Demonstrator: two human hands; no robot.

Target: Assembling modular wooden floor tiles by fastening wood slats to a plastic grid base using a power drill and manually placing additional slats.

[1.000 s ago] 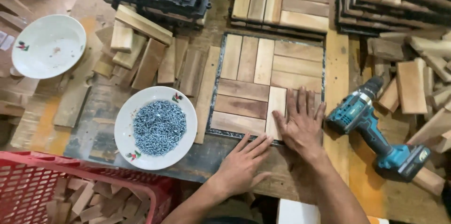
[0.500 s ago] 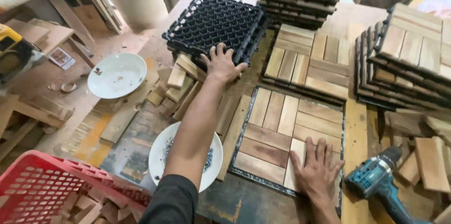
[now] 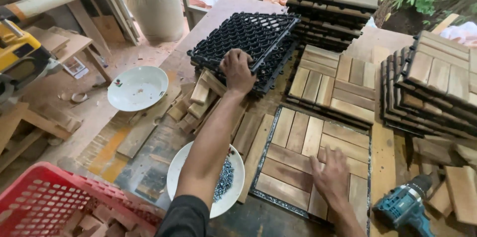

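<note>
1. Head view, change: the left hand (image 3: pixel 237 70), flat on the wooden tile a second ago, now reaches out and closes its fingers on the near edge of the top black plastic grid base (image 3: pixel 246 38), which lies on its stack at the bench's far side.
2. Right hand (image 3: pixel 332 171): unchanged, fingers spread flat on the slatted tile in the metal frame (image 3: pixel 298 160).
3. Count: two white plates, one with screws (image 3: pixel 226 180), one empty (image 3: pixel 138 88); one teal cordless drill (image 3: pixel 405 209); one red crate (image 3: pixel 44 202); three stacks of finished tiles.
</note>
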